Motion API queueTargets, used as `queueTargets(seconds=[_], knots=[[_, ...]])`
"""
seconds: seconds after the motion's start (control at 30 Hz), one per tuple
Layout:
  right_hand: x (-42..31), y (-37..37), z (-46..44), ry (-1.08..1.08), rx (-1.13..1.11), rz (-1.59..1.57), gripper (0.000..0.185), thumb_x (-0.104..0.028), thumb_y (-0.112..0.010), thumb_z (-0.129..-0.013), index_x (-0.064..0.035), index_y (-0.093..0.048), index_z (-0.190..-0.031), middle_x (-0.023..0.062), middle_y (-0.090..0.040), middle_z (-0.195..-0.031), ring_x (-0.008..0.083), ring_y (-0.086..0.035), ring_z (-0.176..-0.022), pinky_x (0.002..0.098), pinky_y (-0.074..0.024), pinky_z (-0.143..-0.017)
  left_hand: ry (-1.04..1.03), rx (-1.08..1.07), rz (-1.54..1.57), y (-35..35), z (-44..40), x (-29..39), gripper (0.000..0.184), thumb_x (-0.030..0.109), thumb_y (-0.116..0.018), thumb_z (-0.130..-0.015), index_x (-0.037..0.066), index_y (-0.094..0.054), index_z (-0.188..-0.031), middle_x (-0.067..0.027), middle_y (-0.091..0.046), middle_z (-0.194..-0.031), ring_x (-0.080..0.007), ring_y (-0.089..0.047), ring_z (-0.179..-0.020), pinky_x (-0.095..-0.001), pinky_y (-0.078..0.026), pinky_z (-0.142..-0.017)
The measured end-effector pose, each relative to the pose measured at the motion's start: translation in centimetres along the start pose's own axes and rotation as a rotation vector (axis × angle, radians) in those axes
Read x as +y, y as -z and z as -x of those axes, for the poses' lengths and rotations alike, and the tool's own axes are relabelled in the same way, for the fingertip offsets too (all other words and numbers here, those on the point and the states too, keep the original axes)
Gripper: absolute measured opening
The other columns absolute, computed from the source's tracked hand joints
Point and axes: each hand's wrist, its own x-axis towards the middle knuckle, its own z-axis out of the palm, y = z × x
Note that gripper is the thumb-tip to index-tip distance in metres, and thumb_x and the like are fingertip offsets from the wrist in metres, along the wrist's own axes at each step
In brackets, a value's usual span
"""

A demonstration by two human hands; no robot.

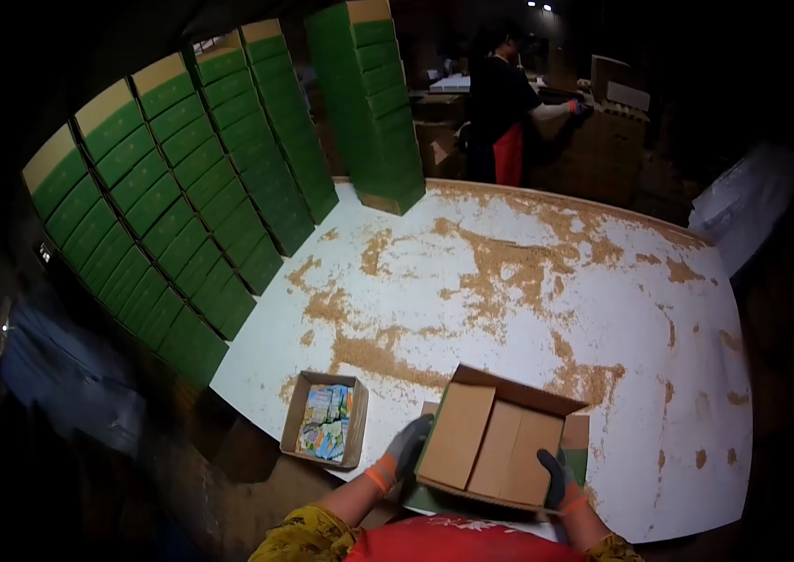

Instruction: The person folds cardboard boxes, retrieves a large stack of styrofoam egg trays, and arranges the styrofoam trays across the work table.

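Observation:
A cardboard box [516, 450], brown inside and green outside, is tilted at the table's front edge with its open side toward me. My left hand [408, 446], in a grey glove with an orange cuff, grips its left side; the fingertips are partly hidden. On its right side my right hand [558, 481], gloved the same way, has its fingers pressed to the wall near the lower right corner. Some flaps stick out past the box's sides. To the left of my left hand stands a small open carton [359, 426] holding many colourful printed packets [327, 420].
Tall stacks of green boxes [163, 169] line the left side, and another green stack [378, 122] stands at the back left. The white tabletop [640, 347] has worn brown patches. Behind it a co-worker [500, 112] stands near cartons [603, 150]. Clear plastic [743, 206] hangs at right.

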Motion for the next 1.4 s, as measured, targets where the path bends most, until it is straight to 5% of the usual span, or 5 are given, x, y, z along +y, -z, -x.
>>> queueTargets(seconds=[0.03,0.3,0.43,0.83,1.4], knots=[[0.3,-0.4,-0.8,-0.095,-0.097,-0.204,0.065,-0.026,-0.07,-0.093,-0.0054,-0.039,-0.147,0.0149,-0.056,-0.137,0.0289,-0.056,-0.124,0.044,-0.0506,-0.101,0.264,0.127,0.628,-0.6,0.3,4.3,0.066,0.053,-0.047,-0.101,0.008,-0.039,-0.149,-0.0182,-0.054,-0.139,-0.0264,-0.054,-0.125,-0.0398,-0.043,-0.106],[2.4,-10.5,-15.0,0.168,-0.058,-0.407,0.059,-0.025,-0.069,-0.093,-0.0077,-0.041,-0.143,0.0131,-0.056,-0.133,0.0313,-0.057,-0.12,0.0495,-0.0521,-0.098,-0.441,0.788,-0.406,11.3,0.8,3.1,0.051,0.007,-0.067,-0.092,0.001,-0.049,-0.139,-0.0135,-0.055,-0.135,-0.0246,-0.054,-0.124,-0.0345,-0.044,-0.104],[2.6,-18.3,-22.6,0.155,0.148,-0.32,0.057,-0.03,-0.068,-0.093,-0.0072,-0.046,-0.141,0.0118,-0.058,-0.133,0.0328,-0.059,-0.117,0.0506,-0.0506,-0.099,-0.077,1.034,-0.872,19.2,6.8,3.1,0.074,0.014,-0.075,-0.081,0.003,-0.04,-0.146,-0.0204,-0.048,-0.141,-0.0367,-0.046,-0.131,-0.0463,-0.038,-0.11],[0.4,-34.0,-37.7,0.386,-0.008,0.18,0.068,-0.019,-0.077,-0.085,-0.012,-0.044,-0.143,0.0122,-0.056,-0.128,0.0283,-0.054,-0.118,0.0421,-0.0534,-0.092,0.342,0.651,-0.607,28.2,10.1,-3.3,0.041,0.022,-0.066,-0.092,-0.001,-0.062,-0.125,-0.023,-0.068,-0.115,-0.0373,-0.065,-0.106,-0.0419,-0.051,-0.093],[8.3,7.4,4.5,0.481,1.08,0.974,0.054,-0.015,-0.071,-0.09,0.0008,-0.051,-0.138,0.0164,-0.058,-0.133,0.0222,-0.057,-0.118,0.0339,-0.0457,-0.102,0.39,1.206,-0.148,56.1,12.3,-3.2,0.051,0.044,-0.062,-0.093,-0.001,-0.069,-0.115,-0.0169,-0.07,-0.109,-0.0285,-0.065,-0.093,-0.0418,-0.054,-0.08]])
